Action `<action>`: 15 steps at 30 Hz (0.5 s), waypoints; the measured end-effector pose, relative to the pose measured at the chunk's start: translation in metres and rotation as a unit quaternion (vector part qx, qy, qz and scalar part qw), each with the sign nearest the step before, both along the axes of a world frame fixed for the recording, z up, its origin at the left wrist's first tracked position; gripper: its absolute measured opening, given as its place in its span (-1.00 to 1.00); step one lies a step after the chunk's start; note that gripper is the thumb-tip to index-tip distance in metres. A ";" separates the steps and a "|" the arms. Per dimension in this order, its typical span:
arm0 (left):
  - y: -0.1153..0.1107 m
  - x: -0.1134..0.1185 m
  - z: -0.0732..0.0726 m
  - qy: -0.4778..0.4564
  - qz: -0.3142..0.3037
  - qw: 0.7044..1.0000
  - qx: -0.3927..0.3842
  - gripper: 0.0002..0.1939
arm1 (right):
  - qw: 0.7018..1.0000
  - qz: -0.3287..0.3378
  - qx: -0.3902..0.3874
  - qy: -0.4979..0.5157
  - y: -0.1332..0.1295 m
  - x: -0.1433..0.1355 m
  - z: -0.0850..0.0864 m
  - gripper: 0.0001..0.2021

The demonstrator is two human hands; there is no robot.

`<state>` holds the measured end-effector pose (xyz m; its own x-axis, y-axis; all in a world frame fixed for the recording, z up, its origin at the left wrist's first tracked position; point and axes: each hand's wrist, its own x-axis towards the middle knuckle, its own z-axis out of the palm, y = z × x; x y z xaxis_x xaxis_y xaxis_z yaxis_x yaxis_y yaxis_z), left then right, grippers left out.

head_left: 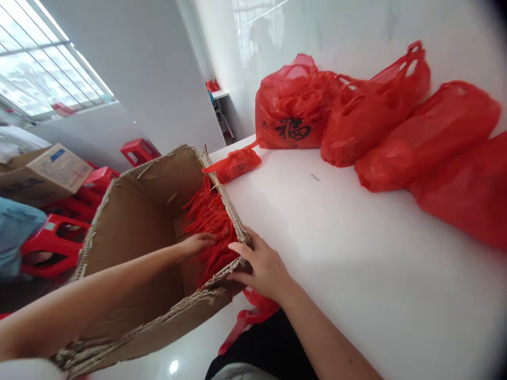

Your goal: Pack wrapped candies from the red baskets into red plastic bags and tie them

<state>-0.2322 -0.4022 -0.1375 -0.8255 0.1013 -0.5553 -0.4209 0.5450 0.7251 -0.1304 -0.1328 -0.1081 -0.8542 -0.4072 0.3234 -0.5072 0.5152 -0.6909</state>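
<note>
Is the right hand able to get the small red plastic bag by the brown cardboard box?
Probably yes: the right hand must first let go of the box, but nothing seems to block it from the bag.

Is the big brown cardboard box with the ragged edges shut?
No, the brown cardboard box is open at the top, with the left hand reaching inside it.

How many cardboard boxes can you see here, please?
2: the large open one beside the white table, and a smaller one at far left by the red stools. More may be hidden.
</note>
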 end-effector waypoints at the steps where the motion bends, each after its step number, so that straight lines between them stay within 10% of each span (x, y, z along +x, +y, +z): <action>1: -0.005 -0.013 0.022 0.059 0.046 0.997 -0.024 -0.85 | 1.000 0.004 -0.004 0.001 0.000 0.000 0.000 -0.41; 5: 0.001 -0.060 0.102 0.277 0.163 0.944 -0.074 -0.75 | 1.000 0.008 -0.017 -0.005 0.001 0.001 -0.001 -0.39; 8: 0.034 -0.089 0.139 0.390 0.142 0.903 -0.114 -0.71 | 1.000 0.005 -0.027 -0.008 0.000 0.001 -0.003 -0.41; 15: 0.114 -0.174 0.159 0.395 -0.062 0.860 -0.317 -0.36 | 0.998 -0.001 -0.059 -0.023 0.002 0.001 -0.004 -0.47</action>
